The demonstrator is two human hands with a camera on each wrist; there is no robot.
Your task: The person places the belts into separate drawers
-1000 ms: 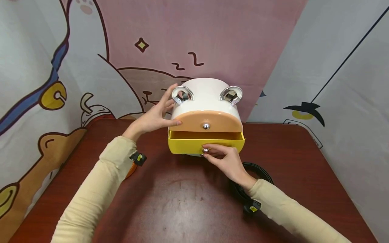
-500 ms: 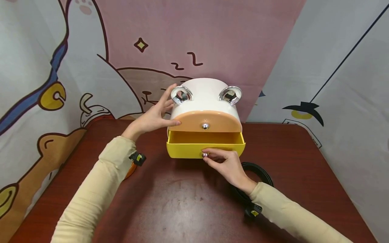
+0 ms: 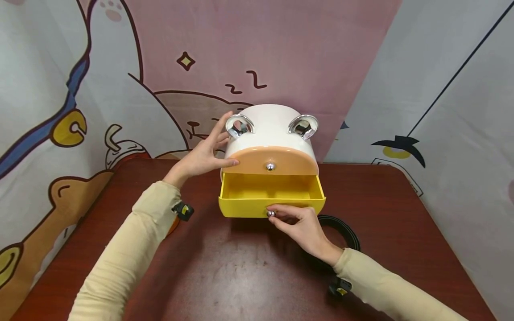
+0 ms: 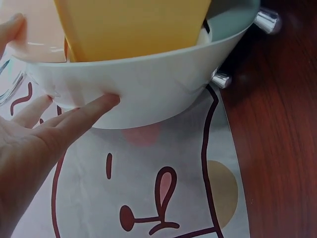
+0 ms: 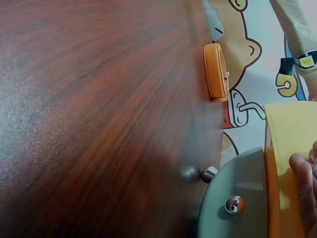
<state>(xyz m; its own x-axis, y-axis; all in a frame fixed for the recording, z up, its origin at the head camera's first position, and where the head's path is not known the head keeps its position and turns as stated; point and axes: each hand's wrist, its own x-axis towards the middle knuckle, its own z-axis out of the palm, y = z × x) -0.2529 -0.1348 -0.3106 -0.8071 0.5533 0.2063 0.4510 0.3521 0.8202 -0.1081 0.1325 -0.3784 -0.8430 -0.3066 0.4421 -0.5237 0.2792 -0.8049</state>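
A white rounded drawer cabinet (image 3: 272, 127) with two chrome rings like eyes stands at the back of the table. Its peach upper drawer (image 3: 293, 162) is closed, while the yellow middle drawer (image 3: 242, 208) is pulled well out, with its inside bare. My right hand (image 3: 305, 232) pinches the small silver knob (image 3: 271, 214) of the yellow drawer between thumb and fingers. Against the cabinet's left side my left hand (image 3: 201, 156) rests with extended fingers, its thumb on the peach front. A grey-green lower drawer (image 5: 247, 181) with its own silver knob (image 5: 235, 205) shows in the right wrist view.
A black coiled loop (image 3: 345, 229) lies by my right wrist. An orange rounded case (image 5: 215, 72) sits on the left of the brown table (image 3: 241, 276), mostly behind my left forearm in the head view. A cartoon-printed cloth (image 3: 301, 53) hangs behind the table.
The yellow drawer has slid further out towards me, drawn by my right hand on its knob, and more of its inside shows. My left hand has stayed on the cabinet.
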